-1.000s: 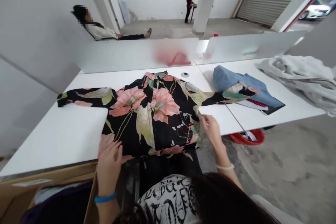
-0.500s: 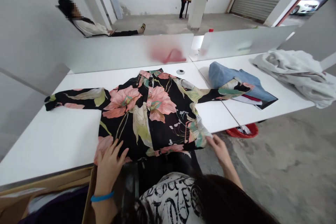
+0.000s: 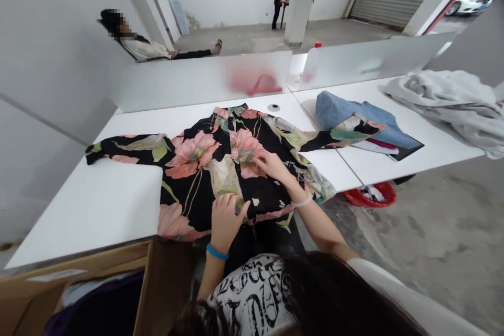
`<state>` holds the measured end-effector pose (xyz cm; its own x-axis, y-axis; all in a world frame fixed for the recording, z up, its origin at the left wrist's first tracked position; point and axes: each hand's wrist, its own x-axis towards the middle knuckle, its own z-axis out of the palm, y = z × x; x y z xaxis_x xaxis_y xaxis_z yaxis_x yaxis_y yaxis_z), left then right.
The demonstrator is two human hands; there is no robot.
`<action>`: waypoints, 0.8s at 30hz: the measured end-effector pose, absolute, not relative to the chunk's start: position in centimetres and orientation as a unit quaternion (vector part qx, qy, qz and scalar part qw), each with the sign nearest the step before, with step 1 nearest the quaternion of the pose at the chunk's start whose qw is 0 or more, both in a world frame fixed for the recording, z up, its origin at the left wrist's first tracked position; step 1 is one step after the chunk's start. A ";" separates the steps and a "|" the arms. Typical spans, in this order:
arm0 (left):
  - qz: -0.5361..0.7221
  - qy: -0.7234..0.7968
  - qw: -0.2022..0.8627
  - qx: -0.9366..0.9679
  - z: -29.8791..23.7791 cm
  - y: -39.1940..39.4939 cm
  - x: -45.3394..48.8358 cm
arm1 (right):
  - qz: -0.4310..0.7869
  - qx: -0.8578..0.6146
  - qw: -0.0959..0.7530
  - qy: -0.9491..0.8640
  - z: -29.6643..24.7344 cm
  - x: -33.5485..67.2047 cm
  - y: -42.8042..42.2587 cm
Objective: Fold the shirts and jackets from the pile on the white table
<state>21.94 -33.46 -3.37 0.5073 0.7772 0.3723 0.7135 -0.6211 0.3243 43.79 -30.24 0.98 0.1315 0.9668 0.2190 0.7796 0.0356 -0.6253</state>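
Blue wristband (image 3: 216, 252) on the left arm, which rises from bottom of view. Left hand (image 3: 227, 223) is knuckles up on the lower front of a black floral shirt (image 3: 192, 194), fingers curled, looks closed on a pinch of cloth; fingertips partly hidden. Right hand (image 3: 270, 164) is open, palm down, fingers spread flat on the shirt just right of the button placket (image 3: 234, 136). Right forearm angles in from lower right, white bracelet (image 3: 301, 201) at the wrist. Hands are near each other, not touching.

Shirt lies flat on a white table (image 3: 98, 210), collar on the far side, sleeves out to both sides. Its lower edge reaches the near table edge. Cardboard box (image 3: 165, 278) sits just below that edge on the left, dark cloth (image 3: 102, 304) inside. Open tabletop runs below the sleeve (image 3: 126, 149) on the left of view. Other sleeve (image 3: 346, 136) crosses a table seam and lies on blue denim (image 3: 346, 107).

Further right: grey cloth (image 3: 444, 105), red basket (image 3: 370, 197) on the floor. Far side: frosted divider (image 3: 197, 81), then a seated person (image 3: 142, 48) and a standing person (image 3: 279, 0).
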 end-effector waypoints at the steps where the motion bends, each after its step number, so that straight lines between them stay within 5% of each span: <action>1: 0.236 0.443 0.062 0.862 -3.7 -33.5 22.3 | 0.149 -0.671 0.312 -0.656 1.0 42.9 -28.7; 15: 0.273 0.439 0.015 0.856 -7.2 -34.8 21.6 | 0.155 -0.671 0.071 -0.722 -0.1 39.6 -19.7; 24: 0.267 0.436 0.001 0.860 -7.2 -34.7 21.3 | 0.151 -0.656 0.050 -0.738 -1.4 39.1 -20.1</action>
